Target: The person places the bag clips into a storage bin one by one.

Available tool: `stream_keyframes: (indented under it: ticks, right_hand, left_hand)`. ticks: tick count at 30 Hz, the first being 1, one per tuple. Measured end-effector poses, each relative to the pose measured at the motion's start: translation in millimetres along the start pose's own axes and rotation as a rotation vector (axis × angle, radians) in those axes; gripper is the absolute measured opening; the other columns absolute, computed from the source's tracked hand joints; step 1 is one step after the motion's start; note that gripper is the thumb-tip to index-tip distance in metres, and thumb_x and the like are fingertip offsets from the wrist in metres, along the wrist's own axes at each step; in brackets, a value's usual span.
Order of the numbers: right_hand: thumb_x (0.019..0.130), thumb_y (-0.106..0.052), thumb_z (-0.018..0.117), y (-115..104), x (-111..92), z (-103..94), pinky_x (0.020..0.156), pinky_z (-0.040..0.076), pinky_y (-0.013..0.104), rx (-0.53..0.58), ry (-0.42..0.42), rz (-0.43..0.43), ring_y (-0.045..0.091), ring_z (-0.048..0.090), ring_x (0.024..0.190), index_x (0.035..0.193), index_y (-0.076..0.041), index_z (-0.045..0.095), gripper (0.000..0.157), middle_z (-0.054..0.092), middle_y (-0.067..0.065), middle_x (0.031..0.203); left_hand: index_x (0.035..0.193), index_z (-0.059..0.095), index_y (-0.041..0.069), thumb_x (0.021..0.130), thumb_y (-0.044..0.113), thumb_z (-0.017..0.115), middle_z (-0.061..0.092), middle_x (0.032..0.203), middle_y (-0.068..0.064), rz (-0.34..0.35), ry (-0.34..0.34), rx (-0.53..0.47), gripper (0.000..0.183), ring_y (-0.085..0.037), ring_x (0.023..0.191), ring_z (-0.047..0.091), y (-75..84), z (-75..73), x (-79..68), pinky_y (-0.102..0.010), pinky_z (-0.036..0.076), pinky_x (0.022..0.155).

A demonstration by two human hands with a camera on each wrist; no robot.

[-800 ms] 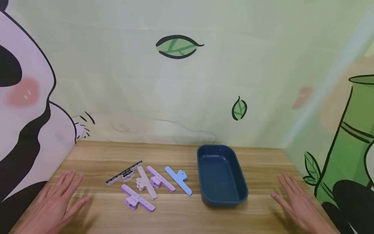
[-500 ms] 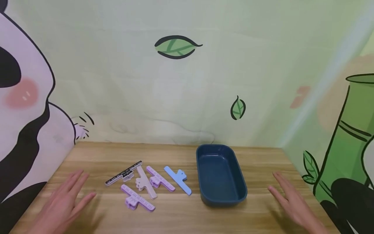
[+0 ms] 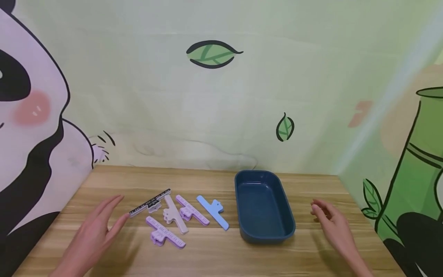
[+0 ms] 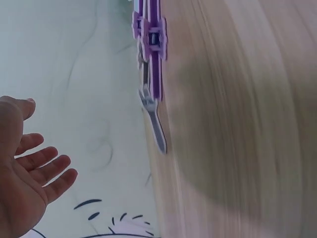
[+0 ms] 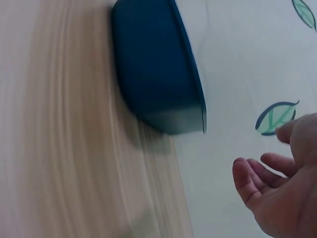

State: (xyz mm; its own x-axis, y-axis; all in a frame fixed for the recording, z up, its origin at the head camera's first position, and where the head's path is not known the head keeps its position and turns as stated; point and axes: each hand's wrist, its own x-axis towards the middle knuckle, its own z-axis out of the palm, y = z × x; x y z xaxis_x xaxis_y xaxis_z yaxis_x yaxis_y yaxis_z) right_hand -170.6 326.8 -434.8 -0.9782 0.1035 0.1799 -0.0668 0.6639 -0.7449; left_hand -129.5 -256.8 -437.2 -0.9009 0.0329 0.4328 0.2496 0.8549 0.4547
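My left hand [image 3: 91, 234] hovers above the table, left of a loose group of clips, its fingers extended and holding nothing. Nearest to it is a black ruler-marked clip [image 3: 149, 203], whose left end the fingertips partly cover in the head view. Beside that clip lie a whitish clip [image 3: 175, 214], two purple clips [image 3: 165, 232] and a blue clip [image 3: 212, 212]. To the right of the clips stands a dark blue tray [image 3: 266, 239] with nothing in it. My right hand [image 3: 335, 229], fingers loosely bent and holding nothing, is in the air to the tray's right.
The wooden tabletop [image 3: 207, 261] runs back to a pale green printed cloth [image 3: 155, 96]. A panda figure is printed at the left and a bamboo stalk [image 3: 408, 184] at the right.
Both hands have moved inward over the table, the left toward the clips and the right toward the tray. The right fingers have bent more. Clips and tray have stayed put.
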Motion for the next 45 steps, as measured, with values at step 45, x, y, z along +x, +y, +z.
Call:
stream_keyframes:
  ticks: [45]
  right_hand:
    - [0.103, -0.01, 0.063, -9.6, 18.1, 66.5, 0.074, 0.049, 0.023, 0.068, 0.023, 0.093, 0.025, 0.061, 0.097, 0.126, 0.011, 0.067, 0.032, 0.07, 0.025, 0.119]
  left_hand:
    - [0.115, 0.072, -0.006, 0.092, 0.009, 0.075, 0.068, 0.1, -0.02, -0.096, -0.049, -0.011, 0.028, -0.029, 0.078, 0.067, 22.3, 69.2, 24.3, -0.043, 0.056, 0.062]
